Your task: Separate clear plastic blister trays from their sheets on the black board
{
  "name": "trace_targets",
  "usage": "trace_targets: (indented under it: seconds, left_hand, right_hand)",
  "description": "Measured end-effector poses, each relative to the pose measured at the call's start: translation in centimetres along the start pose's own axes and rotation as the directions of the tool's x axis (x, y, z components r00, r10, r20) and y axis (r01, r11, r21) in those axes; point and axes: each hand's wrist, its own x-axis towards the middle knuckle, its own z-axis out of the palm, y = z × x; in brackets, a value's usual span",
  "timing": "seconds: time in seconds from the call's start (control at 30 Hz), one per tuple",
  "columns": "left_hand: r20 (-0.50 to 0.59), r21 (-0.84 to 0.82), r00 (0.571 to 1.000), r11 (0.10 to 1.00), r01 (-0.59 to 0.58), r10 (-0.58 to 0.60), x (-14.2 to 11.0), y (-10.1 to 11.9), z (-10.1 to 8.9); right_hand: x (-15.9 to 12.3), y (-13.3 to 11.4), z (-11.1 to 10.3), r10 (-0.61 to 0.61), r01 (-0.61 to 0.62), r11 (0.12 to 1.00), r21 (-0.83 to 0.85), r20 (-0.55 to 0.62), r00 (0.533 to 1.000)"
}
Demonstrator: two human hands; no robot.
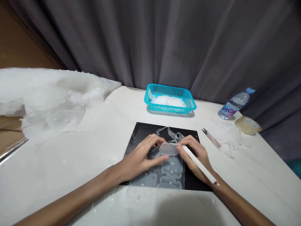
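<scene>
My left hand point(147, 152) holds the left edge of a small translucent white plastic piece point(168, 149) between its fingers, with the thumb stretched out below. In my right hand point(198, 155) is a slim white stick point(200, 165), shaped like a pen, its dark end pointing toward me. The other end of the stick meets the right edge of the piece, where my right fingertips close around it. Below both hands lies a black board point(196, 179) bearing clear sheets with rounded outlined shapes point(171, 172). Curly clear plastic scraps point(171, 134) rest near its far edge.
A turquoise basket point(169, 110) with white fluffy filling stands behind the board. Large bags of white stuffing point(51, 94) cover the left. To the right are small scissors point(213, 138), a heap of clear scraps point(228, 135), a water bottle point(236, 105) and a yellowish tape roll point(248, 125).
</scene>
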Motion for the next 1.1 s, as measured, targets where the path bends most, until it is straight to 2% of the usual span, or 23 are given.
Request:
trace_targets:
  seconds: [0.1,0.13,0.2,0.23,0.27,0.33,0.43,0.53,0.63,0.7,0.8,0.93,1.0,1.1]
  left_hand:
    - [0.135,0.152,0.991,0.988,-0.038,0.017,-0.2,-0.6,-0.5]
    - [0.167,0.198,0.985,0.977,-0.075,0.042,-0.2,-0.8,-0.6]
    - [0.207,0.269,0.975,0.954,-0.131,0.075,-0.3,-1.0,-0.7]
    - [0.215,0.298,0.974,0.944,-0.140,0.077,-0.4,-1.1,-0.7]
    - [0.217,0.320,0.974,0.937,-0.141,0.073,-0.4,-1.2,-0.7]
    - [0.211,0.345,0.975,0.929,-0.136,0.065,-0.5,-1.3,-0.8]
    - [0.185,0.359,0.980,0.922,-0.143,0.080,-0.6,-1.5,-0.7]
    - [0.167,0.407,0.983,0.902,-0.143,0.081,-0.7,-1.7,-0.4]
    - [0.134,0.496,0.988,0.857,-0.138,0.081,-0.8,-1.7,0.4]
    - [0.097,0.555,0.991,0.821,-0.132,0.093,-0.6,-1.8,0.8]
    - [0.033,0.633,0.992,0.766,-0.115,0.123,0.0,-2.1,1.1]
    - [-0.012,0.699,0.983,0.704,-0.121,0.181,0.5,-1.9,1.4]
    - [0.003,0.688,0.985,0.715,-0.129,0.175,0.3,-1.3,1.7]
    - [0.046,0.598,0.995,0.796,-0.096,0.086,-0.3,-0.2,2.5]
  right_hand:
    - [2.7,1.4,-1.5,0.063,-0.079,0.992,-0.102,-0.155,0.986]
    - [4.2,2.0,-2.1,0.041,-0.076,0.985,-0.153,-0.224,0.974]
    - [7.9,3.7,-3.4,-0.079,-0.026,0.959,-0.284,-0.352,0.933]
    - [10.0,4.5,-4.0,-0.155,0.008,0.928,-0.372,-0.366,0.918]
    - [11.9,5.3,-4.4,-0.216,0.043,0.891,-0.453,-0.339,0.916]
    - [15.3,6.6,-4.6,-0.236,0.087,0.871,-0.483,-0.258,0.937]
    - [17.5,7.5,-3.9,-0.227,0.157,0.865,-0.477,-0.093,0.970]
    - [15.9,7.0,-2.8,-0.218,0.202,0.875,-0.440,0.015,0.976]
    - [12.1,5.4,-2.4,-0.199,0.228,0.896,-0.382,0.114,0.973]
    - [9.2,3.9,-2.5,-0.145,0.196,0.922,-0.335,0.171,0.975]
    - [5.0,1.7,-2.8,0.110,-0.058,0.978,-0.200,0.258,0.960]
    - [1.4,0.1,-2.9,0.331,-0.331,0.942,-0.057,0.325,0.886]
    - [0.8,-0.2,-2.9,0.347,-0.363,0.932,-0.024,0.357,0.867]
    - [0.7,-0.3,-3.2,0.240,-0.257,0.966,-0.015,0.419,0.876]
